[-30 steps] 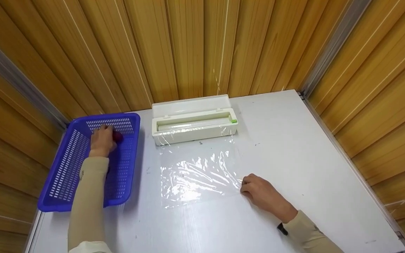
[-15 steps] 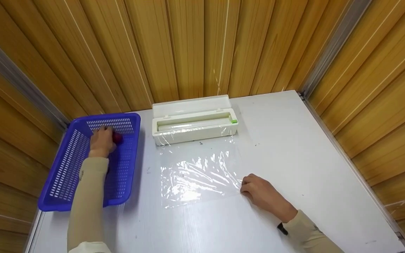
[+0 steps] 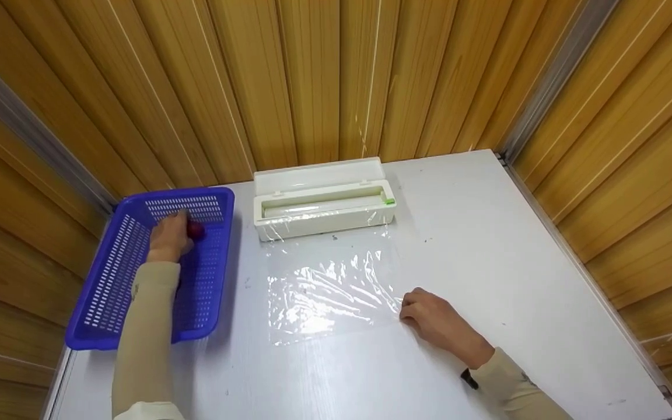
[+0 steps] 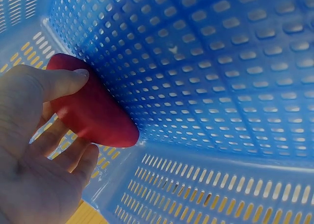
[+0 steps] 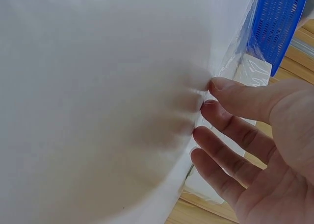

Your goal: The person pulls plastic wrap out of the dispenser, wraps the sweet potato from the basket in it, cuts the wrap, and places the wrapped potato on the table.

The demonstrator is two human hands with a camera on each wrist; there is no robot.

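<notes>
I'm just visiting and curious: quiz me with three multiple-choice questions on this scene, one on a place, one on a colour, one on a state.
1. Where is the smooth red object?
A. in the blue perforated plastic basket
B. on the clear plastic film sheet
C. in the white film dispenser box

2. What colour is the table?
A. black
B. white
C. green

3. What is the dispenser's lid doing?
A. standing open
B. shut
C. missing

Answers: 1 A, the left hand grips it inside the basket; 2 B, its bare top is white; 3 A, the roll shows.
</notes>
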